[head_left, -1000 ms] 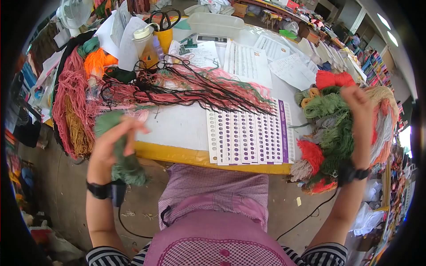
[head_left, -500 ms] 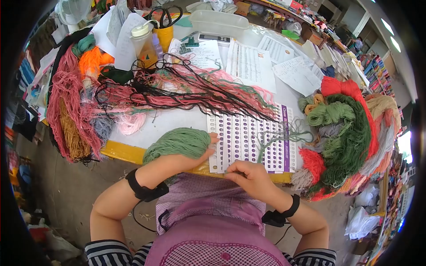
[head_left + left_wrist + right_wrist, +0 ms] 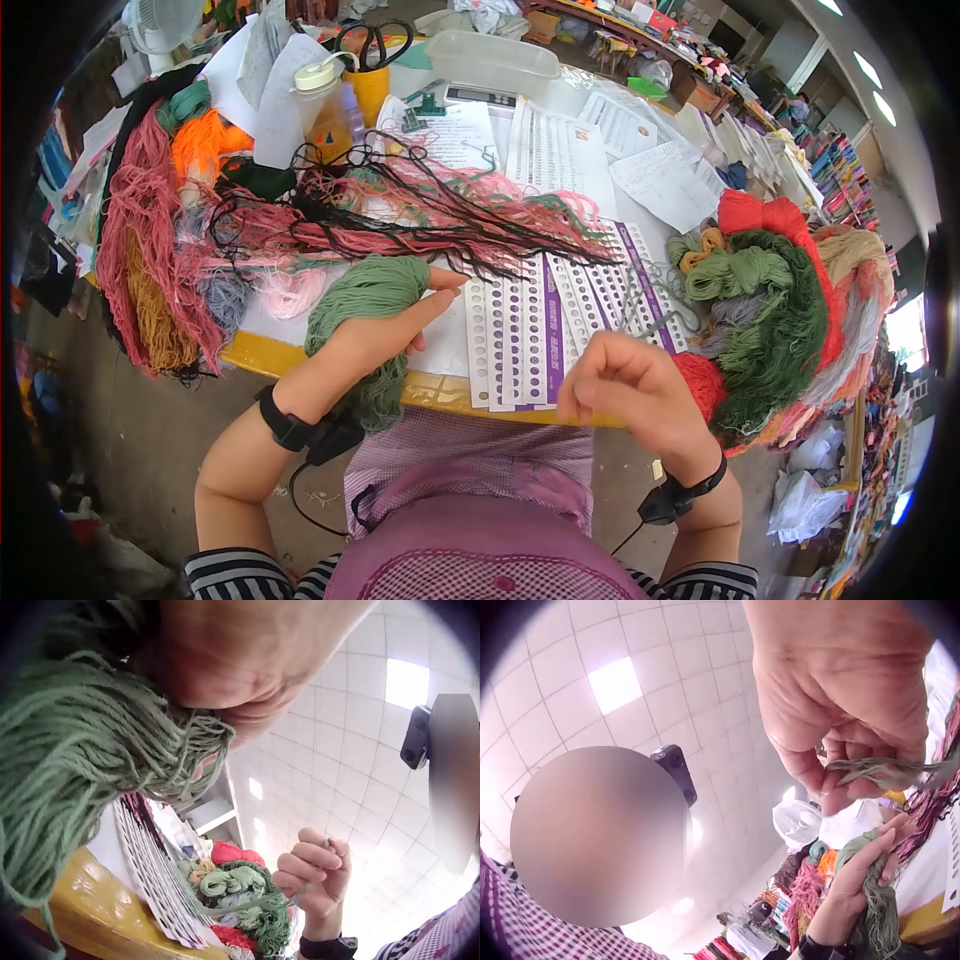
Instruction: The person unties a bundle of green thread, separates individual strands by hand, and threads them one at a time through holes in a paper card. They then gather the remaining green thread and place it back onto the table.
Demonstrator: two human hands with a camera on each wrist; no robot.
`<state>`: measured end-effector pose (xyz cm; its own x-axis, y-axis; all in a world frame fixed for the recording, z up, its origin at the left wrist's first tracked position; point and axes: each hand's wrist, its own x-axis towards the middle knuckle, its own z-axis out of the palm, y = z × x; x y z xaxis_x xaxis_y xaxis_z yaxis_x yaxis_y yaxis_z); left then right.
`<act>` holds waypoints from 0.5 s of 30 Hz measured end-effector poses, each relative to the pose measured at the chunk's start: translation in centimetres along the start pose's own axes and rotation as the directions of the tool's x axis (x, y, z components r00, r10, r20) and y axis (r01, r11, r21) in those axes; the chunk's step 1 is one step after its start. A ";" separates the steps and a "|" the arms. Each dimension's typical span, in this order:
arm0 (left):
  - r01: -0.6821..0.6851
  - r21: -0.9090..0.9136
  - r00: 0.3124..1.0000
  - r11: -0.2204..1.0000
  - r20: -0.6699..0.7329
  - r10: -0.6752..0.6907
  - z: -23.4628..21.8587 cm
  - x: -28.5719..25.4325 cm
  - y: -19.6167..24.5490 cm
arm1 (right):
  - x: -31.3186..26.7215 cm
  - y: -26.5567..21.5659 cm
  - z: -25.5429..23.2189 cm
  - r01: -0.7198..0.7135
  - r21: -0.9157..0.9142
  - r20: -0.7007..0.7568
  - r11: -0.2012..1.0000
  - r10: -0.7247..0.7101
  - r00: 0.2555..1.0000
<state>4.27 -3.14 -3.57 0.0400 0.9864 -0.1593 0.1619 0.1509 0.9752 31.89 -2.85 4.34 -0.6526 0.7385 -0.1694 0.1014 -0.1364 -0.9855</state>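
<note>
A skein of sage-green yarn (image 3: 362, 290) hangs over the table's front edge in my left hand (image 3: 385, 330), whose thumb and fingers close round it. In the right wrist view the left hand (image 3: 859, 874) shows its fingers bent about the skein (image 3: 881, 915). My right hand (image 3: 632, 385) is held over the front edge, right of the cards. It pinches a thin bundle of grey-green yarn strands (image 3: 889, 769) between thumb and fingers. White-and-purple cards with punched holes (image 3: 505, 350) lie fanned between the hands.
Red, green and grey skeins (image 3: 770, 300) pile up at the right. Loose black and pink yarn (image 3: 430, 220) stretches across the table, with more hanks (image 3: 150, 230) at the left. Behind stand a bottle (image 3: 325, 110), a yellow cup with scissors (image 3: 372, 90) and a plastic tray (image 3: 495, 58).
The hands came from far apart to meet near the front edge, then the right hand drew away rightward. The green skein moved inward with the left hand. The cards' fan has shifted.
</note>
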 end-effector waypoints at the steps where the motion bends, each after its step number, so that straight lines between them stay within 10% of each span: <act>1: -0.005 -0.003 1.000 1.000 0.008 0.005 0.1 0.0 0.2 | -0.3 -0.2 0.1 -0.038 0.017 0.027 0.999 0.037 0.999; 7: -0.072 0.133 0.997 0.988 -0.030 0.077 1.8 -0.6 2.5 | 0.8 -0.7 -11.7 0.463 0.288 -0.636 0.838 -0.194 0.747; 8: -0.351 0.321 0.934 0.880 0.060 0.351 2.3 0.2 1.4 | 0.4 -1.9 -14.5 0.464 0.207 -0.704 0.861 -0.199 0.682; 9: -0.590 0.463 0.795 0.661 0.194 0.574 2.7 0.6 0.8 | 0.6 -2.8 -16.8 0.475 -0.025 -0.716 0.880 -0.348 0.605; 10: -0.477 0.512 0.879 0.715 0.280 0.385 3.5 -0.3 2.3 | 0.8 -3.8 -19.1 0.381 -0.263 -0.685 0.886 -0.450 0.573; 12: -0.505 0.574 0.861 0.645 0.391 0.327 5.3 -0.6 3.0 | 4.6 -3.5 -22.0 -0.069 -0.912 -0.398 0.403 -0.834 0.382; 15: -0.620 0.563 0.776 0.546 0.543 0.321 6.5 -0.8 0.0 | 10.2 1.5 -19.2 0.095 -0.919 -0.179 0.382 -0.621 0.763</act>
<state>10.61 -4.32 -4.43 0.6182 0.7788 0.1065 0.6190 -0.5658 0.5447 39.78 17.18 0.86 -0.4262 0.7666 0.4803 0.6668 0.6250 -0.4058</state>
